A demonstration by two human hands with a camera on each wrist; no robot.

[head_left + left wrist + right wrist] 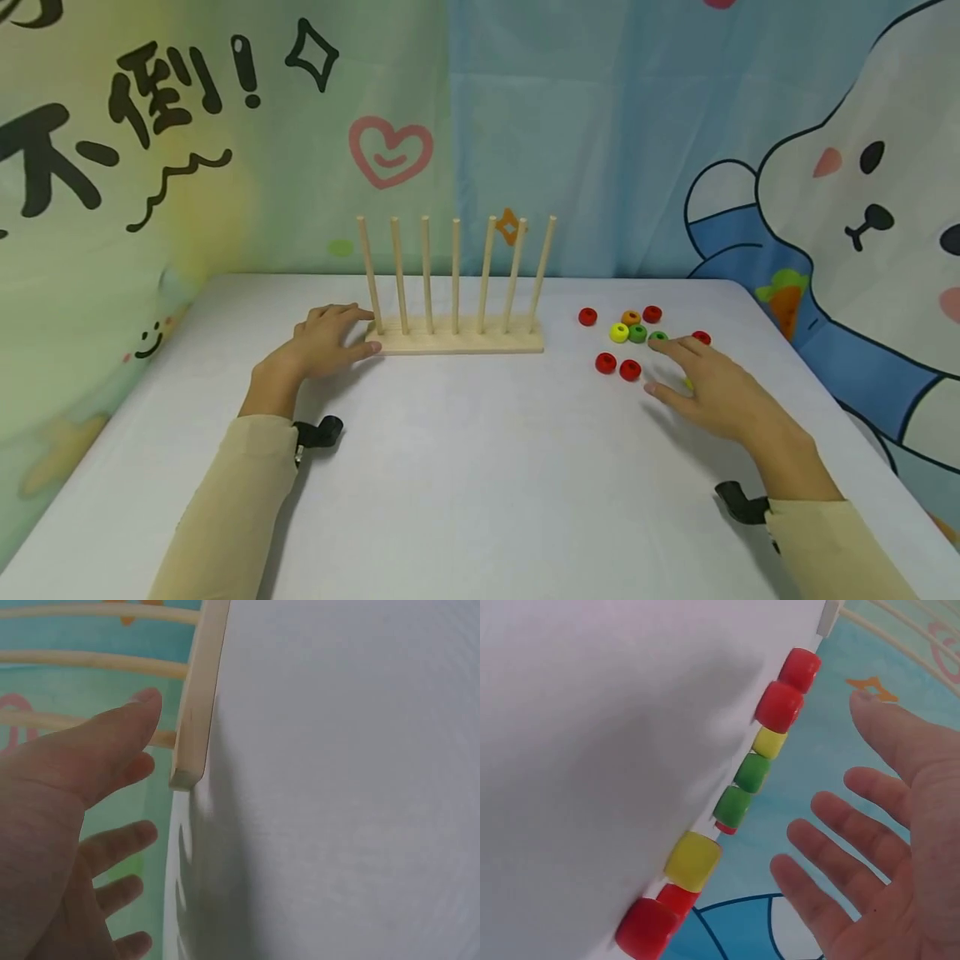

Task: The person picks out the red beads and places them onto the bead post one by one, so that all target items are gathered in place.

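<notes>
A wooden rack point(457, 342) with several upright pegs stands at the middle back of the table. My left hand point(321, 337) is at its left end, thumb by the front corner and fingers behind; whether it touches the wood I cannot tell. In the left wrist view, that hand point(67, 802) has its fingers spread. To the rack's right lie loose beads: red point(606, 362), yellow point(618, 332), green point(637, 333) and orange point(631, 317). Over their right side hovers my right hand point(712, 387), fingers extended, holding nothing. It partly hides a yellow bead point(688, 383).
The white table point(480, 467) stretches toward me in front of the rack. Behind it hangs a printed cloth point(585, 150) with a cartoon figure on the right. Black wrist cameras point(321, 432) stick out inward from both sleeves.
</notes>
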